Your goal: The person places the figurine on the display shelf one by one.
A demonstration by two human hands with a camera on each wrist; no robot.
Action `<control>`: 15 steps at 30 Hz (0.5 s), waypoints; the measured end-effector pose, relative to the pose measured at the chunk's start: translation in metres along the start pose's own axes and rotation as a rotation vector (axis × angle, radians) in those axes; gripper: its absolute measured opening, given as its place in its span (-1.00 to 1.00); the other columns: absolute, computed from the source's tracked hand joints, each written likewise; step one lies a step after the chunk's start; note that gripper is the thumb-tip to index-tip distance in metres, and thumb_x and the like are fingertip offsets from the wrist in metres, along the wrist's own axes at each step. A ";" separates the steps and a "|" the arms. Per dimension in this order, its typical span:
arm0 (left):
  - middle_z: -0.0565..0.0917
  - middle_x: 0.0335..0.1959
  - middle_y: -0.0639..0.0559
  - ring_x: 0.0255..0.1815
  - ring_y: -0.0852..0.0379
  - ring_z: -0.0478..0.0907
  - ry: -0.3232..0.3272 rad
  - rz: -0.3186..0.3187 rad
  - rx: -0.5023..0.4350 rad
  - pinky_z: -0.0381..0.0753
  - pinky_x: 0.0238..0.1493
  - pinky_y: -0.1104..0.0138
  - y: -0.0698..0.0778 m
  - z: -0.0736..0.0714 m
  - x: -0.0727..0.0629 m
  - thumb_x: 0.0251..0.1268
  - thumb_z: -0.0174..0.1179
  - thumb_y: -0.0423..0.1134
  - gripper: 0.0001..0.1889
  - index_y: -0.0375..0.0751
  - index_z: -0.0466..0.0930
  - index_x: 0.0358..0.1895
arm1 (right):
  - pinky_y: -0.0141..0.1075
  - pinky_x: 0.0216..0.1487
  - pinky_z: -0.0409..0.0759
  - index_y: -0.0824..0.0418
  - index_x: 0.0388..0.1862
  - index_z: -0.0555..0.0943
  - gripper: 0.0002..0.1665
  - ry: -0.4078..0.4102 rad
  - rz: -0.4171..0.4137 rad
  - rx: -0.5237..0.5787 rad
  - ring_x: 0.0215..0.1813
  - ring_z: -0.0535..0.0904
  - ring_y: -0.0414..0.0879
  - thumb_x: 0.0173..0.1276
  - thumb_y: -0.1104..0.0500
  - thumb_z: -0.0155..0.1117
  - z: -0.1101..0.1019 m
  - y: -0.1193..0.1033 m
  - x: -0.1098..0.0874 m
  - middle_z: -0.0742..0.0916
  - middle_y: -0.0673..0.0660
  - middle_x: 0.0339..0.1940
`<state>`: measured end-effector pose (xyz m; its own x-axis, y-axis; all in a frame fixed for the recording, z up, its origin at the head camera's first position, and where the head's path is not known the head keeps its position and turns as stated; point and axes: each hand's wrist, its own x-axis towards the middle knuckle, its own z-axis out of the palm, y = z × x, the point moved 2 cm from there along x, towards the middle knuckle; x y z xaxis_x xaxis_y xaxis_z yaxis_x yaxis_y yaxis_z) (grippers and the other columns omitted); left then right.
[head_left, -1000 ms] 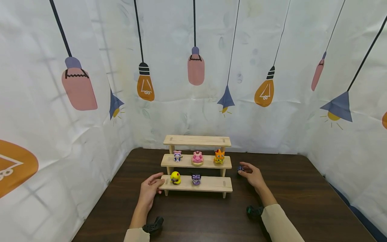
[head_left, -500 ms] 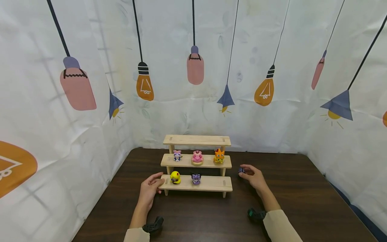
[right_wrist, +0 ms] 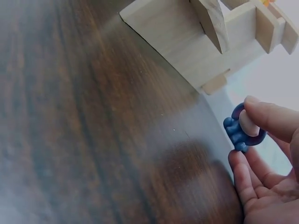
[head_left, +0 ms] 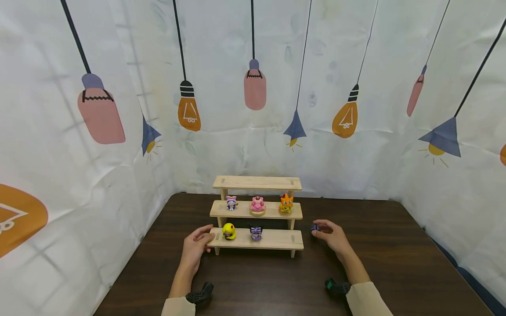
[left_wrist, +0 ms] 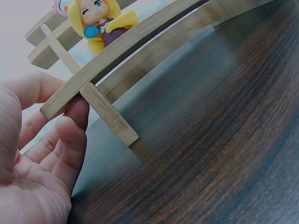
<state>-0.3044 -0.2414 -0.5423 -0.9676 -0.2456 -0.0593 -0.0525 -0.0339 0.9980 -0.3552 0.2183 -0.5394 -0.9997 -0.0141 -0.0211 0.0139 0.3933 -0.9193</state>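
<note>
A three-tier wooden display stand stands on the table. My left hand grips the left end of its lowest shelf, with fingers bent under the board in the left wrist view. Near that hand sits a yellow-hooded figurine, and right of it a purple figurine with a bow. Beyond the stand's right side, my right hand pinches a small dark blue figurine between thumb and fingers. In the right wrist view it is tilted and its face is hidden.
The middle shelf carries a pink-and-white figurine, a pink figurine on a round base and an orange figurine. Behind the dark wood table hangs a white curtain printed with lamps.
My right hand has drawn slightly nearer to me with the dark blue figurine, which has turned a little in the fingers. The left hand keeps its place on the shelf end.
</note>
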 end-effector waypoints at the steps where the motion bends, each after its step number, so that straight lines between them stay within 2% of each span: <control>1: 0.76 -0.29 0.12 -0.46 0.21 0.56 0.000 0.000 0.000 0.61 -0.46 0.39 0.000 0.000 0.000 0.37 0.31 -0.31 -0.55 -0.29 0.58 0.30 | -0.01 0.19 0.57 0.15 0.31 0.59 -0.43 -0.002 0.000 0.000 0.28 0.51 0.20 0.37 0.03 0.45 0.000 0.000 -0.001 0.58 0.31 0.34; 9: 0.76 -0.29 0.13 -0.46 0.20 0.56 0.005 -0.001 -0.003 0.60 -0.46 0.39 0.000 -0.001 0.000 0.36 0.32 -0.31 -0.54 -0.30 0.58 0.30 | -0.07 0.13 0.60 0.17 0.29 0.60 -0.44 -0.009 0.011 0.008 0.25 0.54 0.18 0.36 0.04 0.45 0.001 -0.002 -0.006 0.59 0.32 0.32; 15: 0.77 -0.29 0.14 -0.45 0.20 0.56 0.006 0.001 -0.003 0.61 -0.46 0.39 0.001 0.000 -0.001 0.36 0.32 -0.31 -0.55 -0.28 0.59 0.29 | -0.02 0.12 0.61 0.21 0.30 0.59 -0.43 -0.009 -0.004 0.031 0.25 0.55 0.18 0.37 0.05 0.45 0.000 -0.004 -0.009 0.58 0.34 0.32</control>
<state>-0.3034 -0.2411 -0.5417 -0.9661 -0.2514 -0.0588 -0.0512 -0.0367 0.9980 -0.3459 0.2170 -0.5350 -0.9995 -0.0241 -0.0209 0.0106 0.3647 -0.9311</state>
